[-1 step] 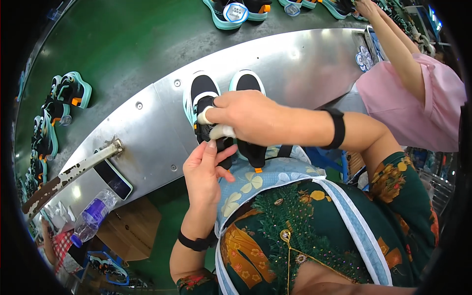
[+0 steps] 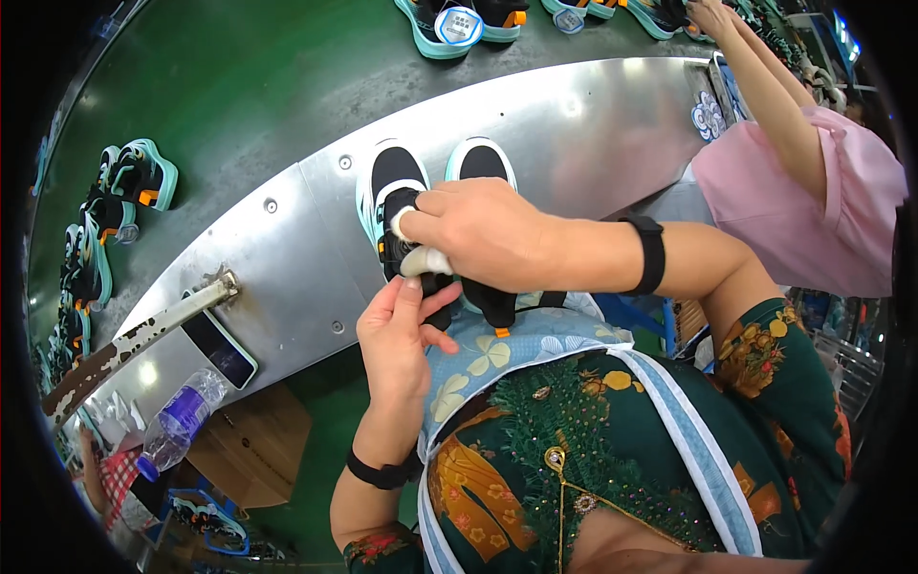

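Two black, white and mint sneakers stand side by side on the metal ledge, toes pointing away from me: a left sneaker (image 2: 394,170) and a right sneaker (image 2: 481,163). My right hand (image 2: 488,234), with white covers on two fingertips, bends over the left sneaker's lace area, fingers closed. What lies in its pinch is hidden. Just below, by that shoe's opening, my left hand (image 2: 394,335) pinches with thumb and forefinger; its other fingers are loosely apart. Something too small to name sits at those fingertips. My right hand partly covers the right sneaker.
The metal ledge (image 2: 316,225) curves along a green surface (image 2: 258,77) bearing more sneakers (image 2: 143,177). At left are a chipped metal bar (image 2: 143,335), a phone (image 2: 222,349), a plastic bottle (image 2: 182,421) and a cardboard box (image 2: 253,445). A co-worker in pink (image 2: 803,191) works at right.
My right hand has shifted very slightly, its covered fingertips tilting a little differently over the left sneaker. My left hand stays almost in place.
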Demonstrator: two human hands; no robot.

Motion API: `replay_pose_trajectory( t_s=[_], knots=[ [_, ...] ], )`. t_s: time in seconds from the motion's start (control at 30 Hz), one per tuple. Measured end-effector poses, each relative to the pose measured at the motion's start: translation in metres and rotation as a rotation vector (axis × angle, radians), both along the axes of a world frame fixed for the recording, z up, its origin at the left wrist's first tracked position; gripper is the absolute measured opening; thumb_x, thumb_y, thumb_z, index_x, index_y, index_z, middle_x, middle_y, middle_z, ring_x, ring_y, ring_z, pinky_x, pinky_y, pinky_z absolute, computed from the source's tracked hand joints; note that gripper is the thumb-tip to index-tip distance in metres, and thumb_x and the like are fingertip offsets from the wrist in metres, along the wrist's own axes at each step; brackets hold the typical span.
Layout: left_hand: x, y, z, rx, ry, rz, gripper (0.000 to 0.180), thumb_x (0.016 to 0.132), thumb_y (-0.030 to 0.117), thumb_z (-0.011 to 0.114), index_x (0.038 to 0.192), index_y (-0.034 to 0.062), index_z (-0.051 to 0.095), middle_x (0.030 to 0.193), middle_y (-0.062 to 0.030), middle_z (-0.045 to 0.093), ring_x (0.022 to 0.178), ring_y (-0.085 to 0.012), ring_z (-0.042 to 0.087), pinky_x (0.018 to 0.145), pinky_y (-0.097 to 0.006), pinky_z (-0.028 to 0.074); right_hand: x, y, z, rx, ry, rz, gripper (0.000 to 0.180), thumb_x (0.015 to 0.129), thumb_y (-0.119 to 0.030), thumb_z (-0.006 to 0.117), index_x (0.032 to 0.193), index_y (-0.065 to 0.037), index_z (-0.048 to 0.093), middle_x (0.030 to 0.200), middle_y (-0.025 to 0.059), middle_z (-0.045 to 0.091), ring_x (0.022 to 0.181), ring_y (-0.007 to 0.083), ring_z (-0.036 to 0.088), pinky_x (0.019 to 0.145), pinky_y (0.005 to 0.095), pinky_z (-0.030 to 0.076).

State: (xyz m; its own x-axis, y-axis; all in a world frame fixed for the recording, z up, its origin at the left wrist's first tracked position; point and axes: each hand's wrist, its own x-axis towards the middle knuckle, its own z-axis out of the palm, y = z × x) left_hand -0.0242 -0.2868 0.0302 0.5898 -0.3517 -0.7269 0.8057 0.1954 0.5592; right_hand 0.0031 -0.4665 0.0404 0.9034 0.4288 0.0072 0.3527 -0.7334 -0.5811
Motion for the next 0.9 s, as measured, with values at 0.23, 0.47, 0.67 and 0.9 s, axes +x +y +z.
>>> replay_pose_trajectory(
  t_s=[0.23,0.47,0.67,0.9],
  knots=[
    [0.001,0.002,-0.001,-0.015,-0.002,-0.005,0.032,0.099,0.020,0.051,0.112,-0.0088,0.056,0.107,-0.0155,0.064,0.096,-0.0249,0.068,0.042,-0.025,0.053,0.008,-0.003,0.004,0.085,0.032,0.038,0.027,0.074,-0.023,0.073,0.087,-0.004,0.061,0.070,0.0087,0.056,0.067,0.0281,0.060,0.059,0.0387,0.046],
    [0.001,0.001,-0.001,0.007,0.004,0.000,0.033,0.099,0.020,0.051,0.114,-0.0095,0.055,0.109,-0.0155,0.063,0.097,-0.0250,0.068,0.043,-0.025,0.054,0.020,-0.006,0.013,0.005,0.243,0.054,0.026,0.076,-0.022,0.069,0.092,-0.003,0.061,0.086,0.0153,0.062,0.080,0.0337,0.063,0.065,0.0419,0.049],
    [0.000,-0.002,-0.003,0.007,0.003,0.007,0.034,0.099,0.020,0.051,0.115,-0.0098,0.054,0.109,-0.0154,0.063,0.097,-0.0248,0.068,0.044,-0.025,0.054,0.002,0.004,0.001,-0.126,0.029,-0.015,0.022,0.080,-0.021,0.067,0.093,-0.006,0.060,0.079,0.0091,0.058,0.076,0.0292,0.062,0.064,0.0391,0.049],
    [-0.002,-0.006,-0.002,0.016,0.001,-0.003,0.033,0.100,0.018,0.048,0.117,-0.0102,0.054,0.109,-0.0157,0.063,0.098,-0.0252,0.067,0.045,-0.026,0.055,0.002,-0.003,0.001,-0.012,0.095,-0.034,0.027,0.076,-0.022,0.070,0.097,-0.006,0.062,0.080,0.0092,0.058,0.077,0.0302,0.062,0.064,0.0396,0.049]
  ],
)
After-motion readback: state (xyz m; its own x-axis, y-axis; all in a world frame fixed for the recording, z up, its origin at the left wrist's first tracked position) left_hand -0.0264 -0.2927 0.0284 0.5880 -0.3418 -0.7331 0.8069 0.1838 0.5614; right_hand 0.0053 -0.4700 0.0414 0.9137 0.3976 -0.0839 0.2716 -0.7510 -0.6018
